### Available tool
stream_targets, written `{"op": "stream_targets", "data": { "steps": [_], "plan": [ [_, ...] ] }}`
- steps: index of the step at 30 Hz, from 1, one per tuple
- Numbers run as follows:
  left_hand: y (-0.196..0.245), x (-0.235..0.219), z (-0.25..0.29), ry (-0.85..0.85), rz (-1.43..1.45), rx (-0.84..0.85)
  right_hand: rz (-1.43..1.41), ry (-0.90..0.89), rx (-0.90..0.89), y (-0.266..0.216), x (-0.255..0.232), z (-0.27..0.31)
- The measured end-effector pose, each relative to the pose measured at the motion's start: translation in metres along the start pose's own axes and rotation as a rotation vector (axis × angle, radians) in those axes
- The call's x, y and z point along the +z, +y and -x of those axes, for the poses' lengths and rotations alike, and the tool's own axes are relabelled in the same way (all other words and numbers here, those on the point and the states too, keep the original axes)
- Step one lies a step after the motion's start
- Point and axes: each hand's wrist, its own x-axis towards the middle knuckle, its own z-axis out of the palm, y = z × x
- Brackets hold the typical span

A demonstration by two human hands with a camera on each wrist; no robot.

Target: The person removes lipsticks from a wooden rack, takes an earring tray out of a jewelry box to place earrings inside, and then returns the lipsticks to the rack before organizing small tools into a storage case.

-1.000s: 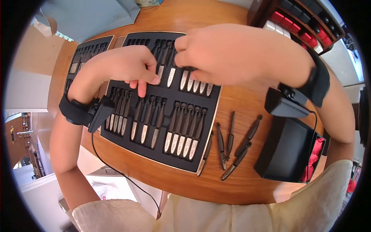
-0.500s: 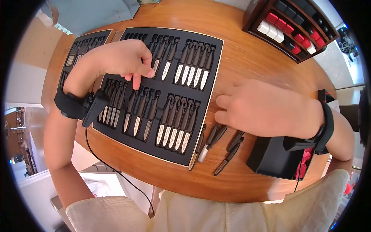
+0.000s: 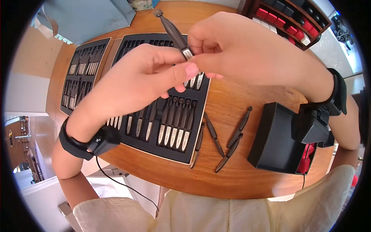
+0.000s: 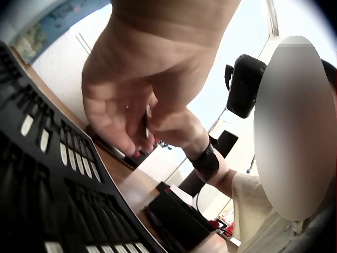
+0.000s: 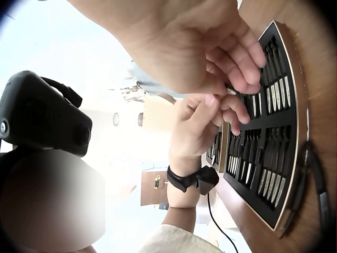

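Observation:
One dark slim tool with a silver label is tilted above the black tray. The left hand pinches its labelled lower part between thumb and fingers. Against the left fingertips, the right hand also pinches at that lower end, whose tip is hidden by fingers. In the right wrist view, the thumb and fingers of the left hand meet those of the right hand. Similar tools fill rows of slots below the hands.
Several loose tools lie on the wooden table right of the tray. Beyond them stands a black box with red material inside. A second tray is at left, a wooden rack at upper right, and a blue-grey bag behind.
The right hand has moved from the loose tools back over the tray, and one fewer loose tool lies there. The left hand has lifted from the tray and shifted right; a tool is now between both hands.

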Motion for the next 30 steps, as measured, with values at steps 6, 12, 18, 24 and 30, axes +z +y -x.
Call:
{"op": "stream_targets", "data": {
  "steps": [6,12,18,24,30],
  "plan": [
    [-0.009,0.005,0.004,0.298,0.362,-0.019,-0.137,0.145,-0.003,0.000,0.012,-0.015],
    [-0.014,-0.014,0.012,0.473,0.215,0.036,0.002,0.202,-0.138,0.001,0.021,-0.037],
    [-0.039,-0.055,0.018,0.525,0.079,-0.153,0.175,0.299,-0.281,0.027,0.018,-0.065],
    [-0.057,-0.053,0.011,0.253,0.029,-0.449,0.485,0.301,-0.474,0.046,0.032,-0.081],
    [-0.054,-0.043,-0.001,0.293,-0.080,-0.473,0.685,0.227,-0.592,0.049,0.053,-0.091]
  ]
}}
